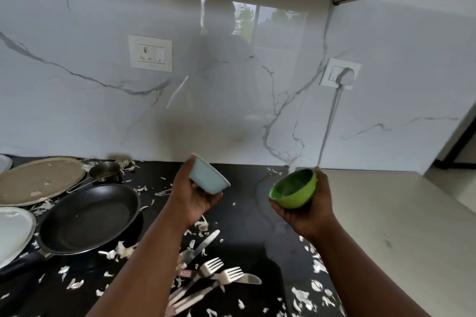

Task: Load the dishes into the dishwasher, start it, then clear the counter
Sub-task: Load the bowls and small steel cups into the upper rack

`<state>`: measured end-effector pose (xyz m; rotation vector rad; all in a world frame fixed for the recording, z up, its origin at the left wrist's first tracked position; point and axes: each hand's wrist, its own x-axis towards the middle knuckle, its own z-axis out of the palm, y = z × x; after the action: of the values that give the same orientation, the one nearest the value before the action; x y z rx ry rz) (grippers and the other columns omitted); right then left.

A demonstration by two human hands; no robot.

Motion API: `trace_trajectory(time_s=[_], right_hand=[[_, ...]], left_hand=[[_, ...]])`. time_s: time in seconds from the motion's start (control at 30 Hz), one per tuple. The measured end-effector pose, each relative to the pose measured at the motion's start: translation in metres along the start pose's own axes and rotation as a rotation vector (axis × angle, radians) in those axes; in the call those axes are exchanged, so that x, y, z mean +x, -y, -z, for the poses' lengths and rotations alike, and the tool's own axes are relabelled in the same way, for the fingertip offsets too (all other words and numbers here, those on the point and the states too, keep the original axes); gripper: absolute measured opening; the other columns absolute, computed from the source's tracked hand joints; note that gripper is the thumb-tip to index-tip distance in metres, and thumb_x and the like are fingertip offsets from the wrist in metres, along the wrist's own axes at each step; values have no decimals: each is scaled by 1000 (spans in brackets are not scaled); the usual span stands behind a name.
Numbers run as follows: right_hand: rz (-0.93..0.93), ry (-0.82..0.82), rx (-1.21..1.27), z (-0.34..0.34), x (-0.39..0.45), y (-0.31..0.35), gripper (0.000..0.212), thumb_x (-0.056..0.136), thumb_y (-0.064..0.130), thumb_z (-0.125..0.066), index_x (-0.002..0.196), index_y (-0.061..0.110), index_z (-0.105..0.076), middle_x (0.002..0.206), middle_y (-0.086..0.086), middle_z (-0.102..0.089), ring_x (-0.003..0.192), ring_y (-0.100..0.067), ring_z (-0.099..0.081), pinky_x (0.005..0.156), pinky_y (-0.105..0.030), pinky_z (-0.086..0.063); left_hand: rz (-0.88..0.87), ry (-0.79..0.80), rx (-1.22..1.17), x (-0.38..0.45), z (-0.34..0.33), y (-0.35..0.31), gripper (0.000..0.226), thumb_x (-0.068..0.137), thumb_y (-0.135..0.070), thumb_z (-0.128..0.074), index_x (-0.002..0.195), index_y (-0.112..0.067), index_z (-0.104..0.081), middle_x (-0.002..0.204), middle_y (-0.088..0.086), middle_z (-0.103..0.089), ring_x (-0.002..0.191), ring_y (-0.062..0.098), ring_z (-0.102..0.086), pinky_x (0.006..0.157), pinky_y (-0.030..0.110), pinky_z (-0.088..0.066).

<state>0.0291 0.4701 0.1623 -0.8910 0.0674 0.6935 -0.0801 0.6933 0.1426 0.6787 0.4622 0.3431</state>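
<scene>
Green glazed ceramic, a small round bowl, sits cupped in my right hand, fingers curled under its base. My left hand grips a small pale blue bowl tipped on its side. I judge both are lifted clear for carrying to the dishwasher, which I cannot see. Below my wrists lie steel forks and knives among white peelings on the black bench; left of my left hand sit a black frying pan and plates.
</scene>
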Motion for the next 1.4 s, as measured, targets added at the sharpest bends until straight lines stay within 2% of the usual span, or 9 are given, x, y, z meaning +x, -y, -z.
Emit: trace_trajectory(time_s=[0.2,0.37,0.5,0.67,0.83,1.0,1.1,1.23,1.4], right_hand=[[44,-131,287,100,-91,39,79,76,73,-54,124,11,-56,122,-24,-59,114,-43,-56,65,-51,-59],[149,-299,333,215,-212,73,80,75,76,-51,120,11,-59,108,-22,-65,100,-45,-60,67,-54,-56],[254,-424,328,307,-321,96,84,73,81,-49,119,12,-62,116,-21,-67,101,-42,-62,58,-43,-60],[387,-605,403,411,-449,109,85,71,81,-51,113,9,-63,102,-23,-71,105,-44,-62,96,-49,-48],[497,-720,534,482,-530,103,83,72,81,-51,113,10,-61,114,-23,-65,99,-45,-64,57,-39,-60],[551,-900,638,536,-548,83,74,75,74,-57,112,9,-56,116,-24,-59,111,-46,-59,69,-47,-60],[509,-973,620,563,-534,75,81,70,66,-67,122,6,-51,119,-24,-56,100,-43,-60,84,-54,-55],[455,-1054,604,583,-497,73,72,73,56,-69,124,10,-48,112,-21,-52,83,-40,-62,73,-55,-57],[397,-1125,589,601,-440,60,72,69,52,-73,129,20,-48,125,-19,-48,89,-40,-63,78,-55,-55]], left_hand=[[167,191,-138,-34,-65,95,77,77,-67,-59,125,-8,-52,114,22,-59,99,38,-60,68,41,-59],[340,394,19,-116,-162,235,104,38,-60,-90,120,-6,-58,111,23,-64,96,37,-64,70,44,-59],[570,447,81,-196,-238,366,81,70,-54,-71,130,-3,-53,125,26,-58,101,41,-62,75,48,-57],[767,583,109,-274,-294,489,106,49,-56,-88,132,1,-51,124,30,-59,95,43,-65,69,45,-60],[844,589,301,-314,-315,567,103,43,-56,-90,124,-3,-54,121,27,-58,98,41,-63,68,45,-60],[726,444,713,-301,-319,629,66,75,-46,-75,127,-13,-49,120,19,-51,101,36,-55,77,45,-56],[642,373,907,-277,-309,656,66,78,-42,-76,129,-15,-45,127,19,-45,110,40,-50,81,47,-55],[683,347,977,-239,-295,676,65,77,-39,-78,126,-21,-39,125,15,-41,110,40,-47,89,53,-51],[674,410,1148,-190,-296,700,76,69,-49,-79,125,-20,-38,120,14,-43,106,36,-50,73,43,-55]])
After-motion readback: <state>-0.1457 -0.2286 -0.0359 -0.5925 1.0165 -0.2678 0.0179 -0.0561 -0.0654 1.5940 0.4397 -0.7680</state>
